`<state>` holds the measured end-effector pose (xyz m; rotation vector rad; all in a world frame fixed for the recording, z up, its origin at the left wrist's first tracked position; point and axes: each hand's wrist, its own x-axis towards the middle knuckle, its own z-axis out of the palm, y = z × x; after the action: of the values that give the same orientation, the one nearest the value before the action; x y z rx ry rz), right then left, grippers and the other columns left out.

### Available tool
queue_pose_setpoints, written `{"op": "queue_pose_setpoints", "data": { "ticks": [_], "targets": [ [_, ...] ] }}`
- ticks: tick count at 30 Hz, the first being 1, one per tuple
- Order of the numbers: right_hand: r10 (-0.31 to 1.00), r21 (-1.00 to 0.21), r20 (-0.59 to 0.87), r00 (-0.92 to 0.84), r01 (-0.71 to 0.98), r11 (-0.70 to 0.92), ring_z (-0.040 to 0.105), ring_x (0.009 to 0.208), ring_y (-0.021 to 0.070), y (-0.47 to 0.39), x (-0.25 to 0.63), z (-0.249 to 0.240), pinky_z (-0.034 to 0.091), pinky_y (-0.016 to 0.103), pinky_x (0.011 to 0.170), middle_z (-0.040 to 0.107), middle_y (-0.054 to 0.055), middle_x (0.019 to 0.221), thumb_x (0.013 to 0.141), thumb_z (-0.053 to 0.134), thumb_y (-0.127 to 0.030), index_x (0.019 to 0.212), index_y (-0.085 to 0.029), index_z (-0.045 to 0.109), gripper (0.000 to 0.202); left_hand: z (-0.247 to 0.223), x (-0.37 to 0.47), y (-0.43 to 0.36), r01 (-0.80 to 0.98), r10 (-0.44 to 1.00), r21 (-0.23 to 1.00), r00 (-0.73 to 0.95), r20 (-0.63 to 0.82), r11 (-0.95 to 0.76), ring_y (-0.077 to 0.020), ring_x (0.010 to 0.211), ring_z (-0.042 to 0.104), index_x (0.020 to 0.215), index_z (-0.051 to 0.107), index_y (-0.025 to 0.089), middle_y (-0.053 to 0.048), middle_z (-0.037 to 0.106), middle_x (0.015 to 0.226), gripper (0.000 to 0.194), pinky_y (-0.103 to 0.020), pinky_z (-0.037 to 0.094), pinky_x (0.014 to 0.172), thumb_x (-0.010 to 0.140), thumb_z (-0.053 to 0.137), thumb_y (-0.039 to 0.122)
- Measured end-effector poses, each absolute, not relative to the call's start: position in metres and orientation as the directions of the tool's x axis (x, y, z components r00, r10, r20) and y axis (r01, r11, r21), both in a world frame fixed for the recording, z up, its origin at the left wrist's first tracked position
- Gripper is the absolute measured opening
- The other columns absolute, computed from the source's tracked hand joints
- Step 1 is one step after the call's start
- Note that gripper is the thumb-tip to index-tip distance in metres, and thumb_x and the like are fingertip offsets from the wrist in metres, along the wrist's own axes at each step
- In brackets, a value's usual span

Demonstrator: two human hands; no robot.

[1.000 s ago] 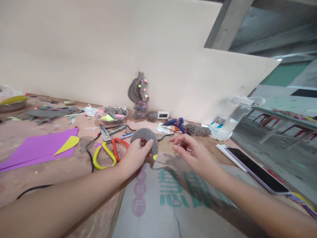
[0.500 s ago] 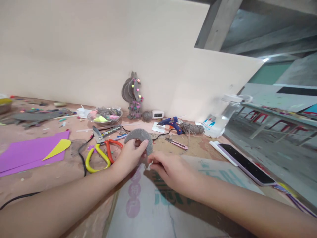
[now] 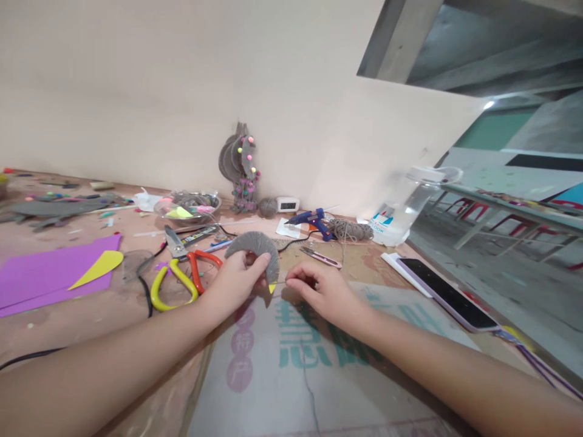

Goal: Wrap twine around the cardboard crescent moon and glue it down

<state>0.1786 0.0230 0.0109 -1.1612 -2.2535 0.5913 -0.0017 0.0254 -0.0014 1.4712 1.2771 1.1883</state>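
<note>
A crescent wrapped in grey yarn (image 3: pixel 255 244), with a yellow tip (image 3: pixel 272 287) showing at its lower end, is pinched in my left hand (image 3: pixel 237 276). My right hand (image 3: pixel 321 291) has thumb and forefinger pressed together on a strand of grey yarn (image 3: pixel 282 282), which stretches to the crescent's lower end. Below my hands lies a pale printed sheet (image 3: pixel 264 388), with a length of yarn (image 3: pixel 310 394) trailing over it. Scissors (image 3: pixel 175 285) with yellow and red handles rest left of my left hand.
Behind my hands are a blue glue gun (image 3: pixel 314 221), a pink-handled cutter (image 3: pixel 321 257), a yarn bundle (image 3: pixel 350 230) and a bowl of scraps (image 3: pixel 189 206). A water bottle (image 3: pixel 403 209) and phone (image 3: pixel 449 294) stand and lie at right; purple sheets (image 3: pixel 50 273) at left. A decorated grey hanging (image 3: pixel 239 167) leans against the wall.
My right hand has moved away from the crescent to the right, drawing the strand out. The yellow tip now shows at the crescent's end. The view has shifted slightly.
</note>
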Motion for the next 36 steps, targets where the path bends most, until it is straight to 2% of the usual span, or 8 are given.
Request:
{"op": "queue_pose_setpoints", "data": {
  "ticks": [7, 14, 21, 25, 28, 31, 33, 36],
  "targets": [
    [0.857, -0.654, 0.262, -0.444, 0.572, 0.495, 0.053, 0.062, 0.0108, 0.024, 0.178, 0.004, 0.039, 0.022, 0.056, 0.061, -0.001, 0.07, 0.084, 0.05, -0.028, 0.081, -0.018, 0.059, 0.013, 0.003, 0.0, 0.021, 0.253, 0.991, 0.959, 0.065, 0.113, -0.126, -0.009, 0.042, 0.045, 0.054, 0.051, 0.016, 0.001, 0.054, 0.047, 0.033, -0.021, 0.033, 0.043, 0.08, 0.05, 0.037],
    [0.867, -0.685, 0.229, -0.441, 0.559, 0.466, 0.053, 0.064, 0.0105, 0.021, 0.178, 0.007, 0.041, 0.021, 0.058, 0.061, -0.001, 0.072, 0.084, 0.05, -0.026, 0.082, -0.018, 0.06, 0.012, 0.003, 0.0, 0.02, 0.236, 0.993, 0.966, 0.084, 0.085, -0.103, -0.0075, 0.038, 0.041, 0.058, 0.052, 0.016, 0.002, 0.054, 0.047, 0.032, -0.02, 0.029, 0.038, 0.08, 0.05, 0.039],
    [0.86, -0.667, 0.298, -0.415, 0.554, 0.498, 0.051, 0.059, 0.0096, 0.018, 0.179, 0.007, 0.039, 0.02, 0.054, 0.061, -0.001, 0.069, 0.084, 0.052, -0.028, 0.082, -0.018, 0.061, 0.014, 0.007, 0.001, 0.015, 0.195, 0.992, 0.978, 0.117, 0.05, -0.073, -0.0081, 0.041, 0.046, 0.058, 0.052, 0.016, 0.001, 0.055, 0.049, 0.032, -0.02, 0.033, 0.04, 0.08, 0.051, 0.038],
    [0.821, -0.659, 0.259, -0.508, 0.529, 0.535, 0.057, 0.07, 0.012, 0.02, 0.182, 0.005, 0.042, 0.024, 0.065, 0.065, 0.001, 0.077, 0.085, 0.049, -0.024, 0.081, -0.019, 0.064, 0.016, 0.008, 0.002, 0.014, 0.196, 0.994, 0.979, 0.103, 0.041, -0.061, -0.0081, 0.04, 0.045, 0.06, 0.051, 0.016, 0.002, 0.054, 0.048, 0.03, -0.02, 0.032, 0.038, 0.079, 0.052, 0.039],
    [0.79, -0.613, 0.345, -0.507, 0.515, 0.599, 0.057, 0.081, 0.0141, 0.023, 0.183, 0.009, 0.042, 0.027, 0.075, 0.064, 0.004, 0.084, 0.088, 0.044, -0.024, 0.078, -0.017, 0.064, 0.023, 0.007, 0.002, 0.014, 0.19, 0.989, 0.978, 0.132, 0.064, -0.089, -0.0079, 0.041, 0.046, 0.062, 0.051, 0.016, 0.003, 0.053, 0.049, 0.029, -0.02, 0.033, 0.039, 0.079, 0.052, 0.04],
    [0.823, -0.611, 0.414, -0.39, 0.551, 0.568, 0.054, 0.076, 0.0137, 0.025, 0.183, 0.012, 0.041, 0.026, 0.07, 0.061, 0.004, 0.08, 0.088, 0.045, -0.026, 0.082, -0.015, 0.063, 0.022, 0.004, 0.001, 0.015, 0.202, 0.987, 0.975, 0.145, 0.069, -0.098, -0.0088, 0.044, 0.049, 0.065, 0.051, 0.016, 0.003, 0.053, 0.051, 0.029, -0.02, 0.036, 0.041, 0.079, 0.052, 0.042],
    [0.853, -0.656, 0.387, -0.35, 0.546, 0.522, 0.053, 0.072, 0.013, 0.026, 0.181, 0.012, 0.041, 0.025, 0.065, 0.06, 0.003, 0.078, 0.087, 0.046, -0.028, 0.085, -0.015, 0.062, 0.021, 0.003, 0.001, 0.015, 0.213, 0.987, 0.972, 0.144, 0.069, -0.098, -0.0096, 0.046, 0.051, 0.067, 0.051, 0.017, 0.003, 0.054, 0.052, 0.03, -0.02, 0.037, 0.043, 0.079, 0.051, 0.044],
    [0.873, -0.734, 0.299, -0.385, 0.492, 0.468, 0.051, 0.067, 0.0119, 0.027, 0.177, 0.01, 0.039, 0.024, 0.06, 0.06, 0.001, 0.075, 0.084, 0.049, -0.029, 0.083, -0.015, 0.062, 0.019, 0.002, 0.001, 0.015, 0.261, 0.982, 0.956, 0.165, 0.091, -0.133, -0.0102, 0.05, 0.053, 0.071, 0.051, 0.017, 0.003, 0.056, 0.055, 0.03, -0.021, 0.038, 0.047, 0.08, 0.049, 0.045]
  ]
}}
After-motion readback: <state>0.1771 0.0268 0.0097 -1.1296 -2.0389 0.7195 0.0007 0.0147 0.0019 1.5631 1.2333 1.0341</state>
